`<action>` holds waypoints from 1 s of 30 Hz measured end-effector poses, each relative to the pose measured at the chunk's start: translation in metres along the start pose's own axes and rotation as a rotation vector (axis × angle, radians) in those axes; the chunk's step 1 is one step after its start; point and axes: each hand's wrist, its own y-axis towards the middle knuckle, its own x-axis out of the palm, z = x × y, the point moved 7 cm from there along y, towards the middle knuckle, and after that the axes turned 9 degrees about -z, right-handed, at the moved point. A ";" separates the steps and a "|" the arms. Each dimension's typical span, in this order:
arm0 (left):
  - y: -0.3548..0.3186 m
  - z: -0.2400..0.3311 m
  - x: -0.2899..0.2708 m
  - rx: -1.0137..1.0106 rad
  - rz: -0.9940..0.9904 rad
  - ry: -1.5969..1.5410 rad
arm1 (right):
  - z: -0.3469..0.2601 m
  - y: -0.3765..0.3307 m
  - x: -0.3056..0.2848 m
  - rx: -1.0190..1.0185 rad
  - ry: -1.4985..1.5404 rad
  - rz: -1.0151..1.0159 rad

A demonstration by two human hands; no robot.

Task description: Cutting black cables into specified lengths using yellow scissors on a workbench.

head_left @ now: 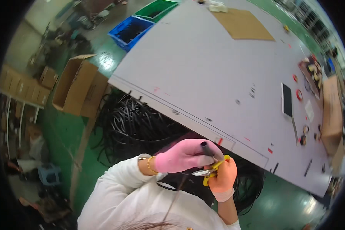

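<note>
The left hand (pixel 182 155) – in a pink glove – has its fingers clamped on a black cable end (pixel 207 148), just below the white counter (pixel 203 65) edge. Touching it, the right hand (pixel 223 177) grips yellow-handled snips (pixel 211 172) – fingers closed round them.

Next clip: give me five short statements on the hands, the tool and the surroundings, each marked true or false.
1. The left hand wears a pink glove. True.
2. The right hand holds blue pliers. False: it holds yellow-handled snips.
3. The left hand grips a dark tube end. True.
4. A pile of black cables lies on the white table. False: it lies on the floor beside the table.
5. An open cardboard box stands on the green floor. True.
</note>
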 end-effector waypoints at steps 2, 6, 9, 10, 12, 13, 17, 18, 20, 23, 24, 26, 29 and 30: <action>-0.007 0.006 -0.017 0.000 0.114 -0.157 | 0.005 0.011 0.008 0.137 -0.010 0.017; -0.049 0.053 -0.109 0.148 0.586 -0.098 | 0.004 0.033 0.018 0.034 -0.082 -0.144; -0.113 0.084 -0.197 0.499 0.801 -0.176 | 0.010 0.040 0.015 0.046 -0.168 -0.209; -0.132 0.088 -0.229 0.594 0.839 -0.166 | 0.016 0.042 0.012 0.067 -0.217 -0.202; -0.154 0.082 -0.265 0.588 0.879 -0.321 | 0.025 0.050 0.014 0.125 -0.147 -0.278; -0.163 0.075 -0.274 0.568 0.888 -0.473 | 0.017 0.059 0.012 0.079 -0.202 -0.285; -0.173 0.042 -0.299 0.532 1.138 -0.284 | 0.028 0.080 0.027 -0.020 -0.273 -0.357; -0.185 0.050 -0.294 0.451 1.405 0.256 | 0.030 0.082 0.032 -0.048 -0.283 -0.390; -0.178 0.084 -0.266 0.128 1.664 1.301 | 0.040 0.082 0.040 -0.015 -0.285 -0.438; -0.154 0.090 -0.257 0.099 1.491 1.460 | 0.041 0.090 0.048 -0.030 -0.281 -0.505; -0.139 0.088 -0.257 0.194 1.289 1.479 | 0.042 0.091 0.051 -0.036 -0.273 -0.537; -0.127 0.086 -0.258 0.285 1.099 1.484 | 0.044 0.095 0.059 -0.045 -0.256 -0.599; -0.125 0.087 -0.264 0.246 1.088 1.541 | 0.048 0.099 0.061 -0.019 -0.190 -0.641; -0.126 0.089 -0.265 0.253 1.095 1.552 | 0.053 0.099 0.060 0.009 -0.179 -0.645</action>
